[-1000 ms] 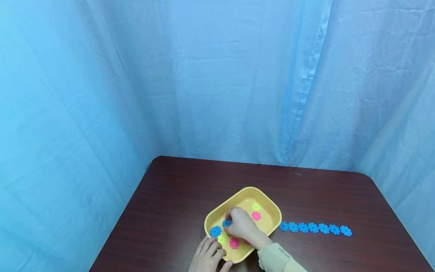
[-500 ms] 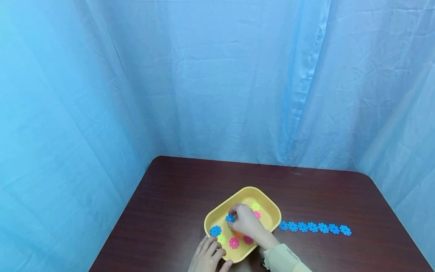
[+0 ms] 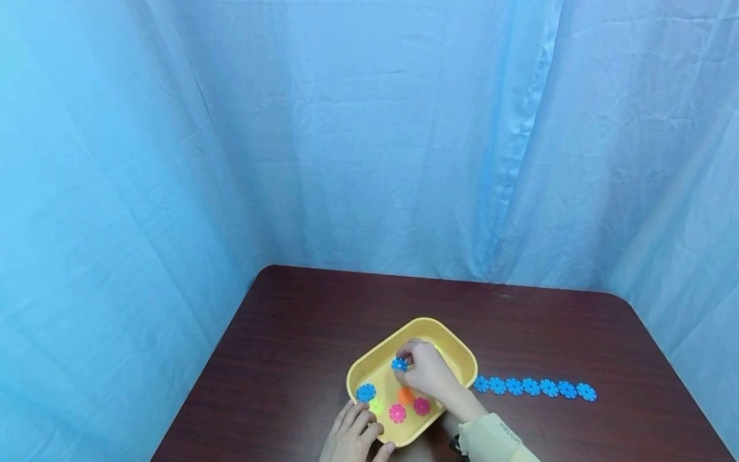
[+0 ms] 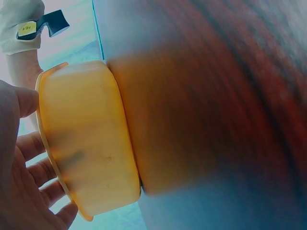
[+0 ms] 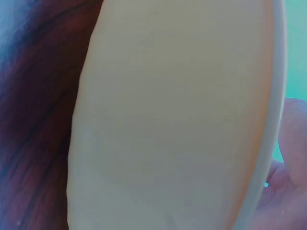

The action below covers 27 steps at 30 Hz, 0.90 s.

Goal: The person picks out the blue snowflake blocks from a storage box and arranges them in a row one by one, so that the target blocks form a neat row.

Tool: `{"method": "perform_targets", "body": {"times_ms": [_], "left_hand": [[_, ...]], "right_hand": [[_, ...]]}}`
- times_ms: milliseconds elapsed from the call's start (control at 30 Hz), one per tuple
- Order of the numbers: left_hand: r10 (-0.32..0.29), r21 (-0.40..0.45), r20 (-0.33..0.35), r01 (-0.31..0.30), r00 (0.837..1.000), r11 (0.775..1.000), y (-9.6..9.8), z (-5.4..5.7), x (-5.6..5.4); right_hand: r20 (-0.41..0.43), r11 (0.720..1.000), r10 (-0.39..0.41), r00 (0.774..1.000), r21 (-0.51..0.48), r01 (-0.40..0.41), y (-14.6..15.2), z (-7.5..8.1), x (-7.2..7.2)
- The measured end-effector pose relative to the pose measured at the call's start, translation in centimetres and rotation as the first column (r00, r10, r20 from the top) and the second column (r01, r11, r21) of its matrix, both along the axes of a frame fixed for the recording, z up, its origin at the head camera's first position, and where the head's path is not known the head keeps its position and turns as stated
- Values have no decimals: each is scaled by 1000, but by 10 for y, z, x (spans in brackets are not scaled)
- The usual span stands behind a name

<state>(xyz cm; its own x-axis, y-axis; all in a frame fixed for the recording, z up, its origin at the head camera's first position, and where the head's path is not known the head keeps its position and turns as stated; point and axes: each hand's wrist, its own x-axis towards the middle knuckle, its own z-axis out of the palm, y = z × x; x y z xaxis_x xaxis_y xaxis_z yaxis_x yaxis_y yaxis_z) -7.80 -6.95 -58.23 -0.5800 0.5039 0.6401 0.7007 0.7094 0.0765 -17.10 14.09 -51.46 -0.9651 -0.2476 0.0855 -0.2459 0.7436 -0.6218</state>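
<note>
Inside the yellow plastic basin, my right hand pinches a blue snowflake disc between thumb and fingers. My left hand holds the basin's near-left rim, its fingers hooked over the edge. In the left wrist view the fingers lie along that rim. On the basin floor are a blue snowflake disc, a yellow one, an orange one and pink ones. The right wrist view is mostly filled by the basin's outer wall, hiding the pinch.
Right of the basin, a straight row of several blue snowflake discs lies on the dark brown table, its left end against the basin. Light blue curtains hang behind and beside the table.
My right hand has lifted the blue disc and shifted slightly right and away within the basin, uncovering the orange disc. The left hand and basin have stayed put.
</note>
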Motion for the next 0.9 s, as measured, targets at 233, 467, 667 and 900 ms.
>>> {"method": "perform_targets", "body": {"times_ms": [233,467,667,900], "left_hand": [[1,-1,-4,-1,1000,1000,0,0,0],[9,-21,25,-8,1000,1000,0,2,1],[2,-16,8,-2,1000,1000,0,2,0],[16,-26,71,-15,997,1000,1,5,2]], "right_hand": [[-23,999,-33,999,12,33,6,2,1],[7,998,-69,998,-12,70,12,6,4],[-40,995,-99,994,-21,99,18,12,6],[-62,993,-120,991,-12,120,29,20,7]]}}
